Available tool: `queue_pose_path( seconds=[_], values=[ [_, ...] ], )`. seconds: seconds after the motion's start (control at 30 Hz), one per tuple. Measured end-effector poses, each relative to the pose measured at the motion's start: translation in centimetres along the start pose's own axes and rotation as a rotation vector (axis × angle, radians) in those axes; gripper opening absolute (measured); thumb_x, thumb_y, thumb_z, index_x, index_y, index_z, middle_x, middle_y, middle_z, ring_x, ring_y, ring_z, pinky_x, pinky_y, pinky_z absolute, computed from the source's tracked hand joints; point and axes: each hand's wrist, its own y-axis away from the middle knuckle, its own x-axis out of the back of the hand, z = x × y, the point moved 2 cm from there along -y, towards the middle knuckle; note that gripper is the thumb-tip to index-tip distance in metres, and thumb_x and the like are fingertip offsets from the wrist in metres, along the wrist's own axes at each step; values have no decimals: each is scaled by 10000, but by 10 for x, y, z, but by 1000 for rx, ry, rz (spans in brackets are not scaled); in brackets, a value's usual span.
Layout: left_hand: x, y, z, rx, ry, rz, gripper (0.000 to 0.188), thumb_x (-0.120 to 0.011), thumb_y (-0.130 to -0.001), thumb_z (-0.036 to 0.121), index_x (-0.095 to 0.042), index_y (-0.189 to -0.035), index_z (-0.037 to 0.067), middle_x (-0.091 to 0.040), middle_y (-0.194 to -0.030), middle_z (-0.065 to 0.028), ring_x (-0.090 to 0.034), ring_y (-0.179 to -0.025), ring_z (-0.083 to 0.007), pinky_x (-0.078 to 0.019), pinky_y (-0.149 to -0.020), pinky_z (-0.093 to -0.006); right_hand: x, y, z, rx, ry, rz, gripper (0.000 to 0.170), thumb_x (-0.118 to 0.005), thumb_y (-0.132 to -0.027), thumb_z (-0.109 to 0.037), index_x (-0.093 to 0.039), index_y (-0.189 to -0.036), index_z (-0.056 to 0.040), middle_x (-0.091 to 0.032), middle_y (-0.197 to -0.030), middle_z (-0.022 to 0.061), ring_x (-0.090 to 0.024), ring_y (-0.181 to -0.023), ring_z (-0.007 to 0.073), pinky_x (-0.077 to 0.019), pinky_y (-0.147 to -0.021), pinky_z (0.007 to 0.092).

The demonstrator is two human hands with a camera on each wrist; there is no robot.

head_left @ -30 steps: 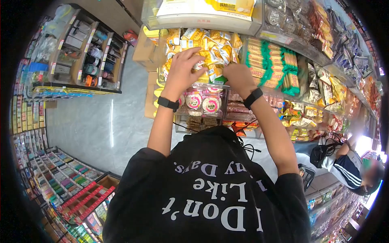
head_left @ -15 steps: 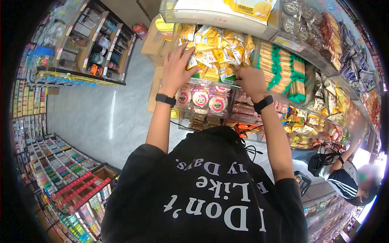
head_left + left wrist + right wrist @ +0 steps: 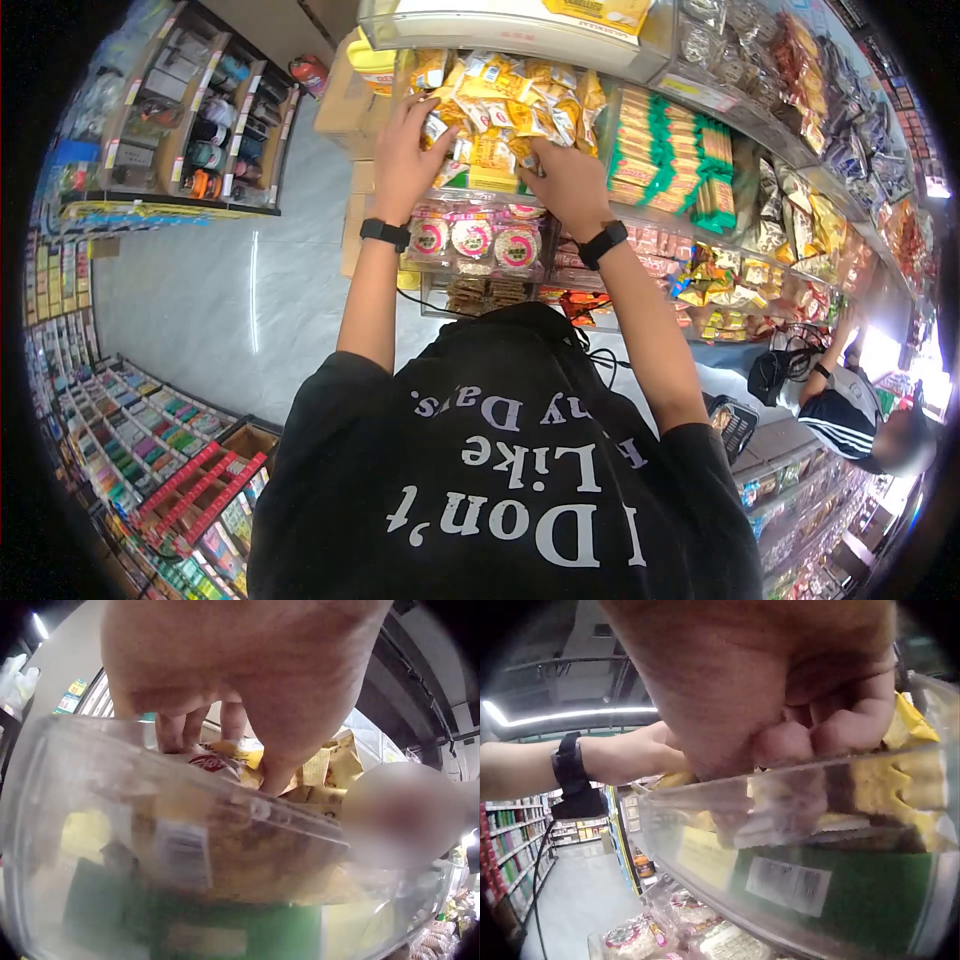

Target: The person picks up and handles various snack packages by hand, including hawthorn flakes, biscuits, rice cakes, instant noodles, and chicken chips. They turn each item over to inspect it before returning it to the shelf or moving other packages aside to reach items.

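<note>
Yellow-and-white snack packets (image 3: 510, 88) fill a clear plastic bin (image 3: 90, 761). My left hand (image 3: 398, 165) reaches over its front left corner. Its spread fingers and thumb touch the packets, and a packet with a red mark (image 3: 214, 763) shows between them in the left wrist view. At the bin's front right is my right hand (image 3: 574, 188), its fingers curled down among the packets behind the front wall. Its fingertips are partly hidden, so I cannot tell whether they grip a packet. A green card with a barcode label (image 3: 789, 885) shows through the wall.
Green-edged packs (image 3: 665, 150) lie in the bin to the right. Round pink-marked packs (image 3: 473, 238) sit below. A clear shelf front (image 3: 520, 35) overhangs the back. Cardboard boxes (image 3: 345, 120) stand left, beside the grey floor (image 3: 200, 290). Another person (image 3: 845, 425) is at the right.
My right hand has moved left along the bin's front, over packets nearer the middle. My left hand stays at the left corner. The head view has shifted slightly.
</note>
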Motion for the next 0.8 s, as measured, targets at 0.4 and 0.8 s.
queue_pose_path(
  seconds=[0.4, 0.8],
  values=[
    [-1, 5, 8, -2, -116, 60, 475, -753, -873, 294, -632, -1287, 96, -581, -1379, -122, -583, -1208, -319, -426, -1030, -441, -6, -12, -19, 77, 31, 53, 318, -697, -900, -316, -615, -1131, -113, -702, -721, 112, -709, -689, 322, -549, -600, 440],
    [-1, 8, 7, 38, -67, 51, 428, -716, -904, 259, -624, -1295, 113, -574, -1394, -113, -589, -1198, -311, -431, -1021, -424, -3, -49, -9, 31, 104, 112, 333, -706, -906, -343, -567, -1011, -59, -673, -649, 135, -688, -618, 341, -526, -540, 446]
  ],
)
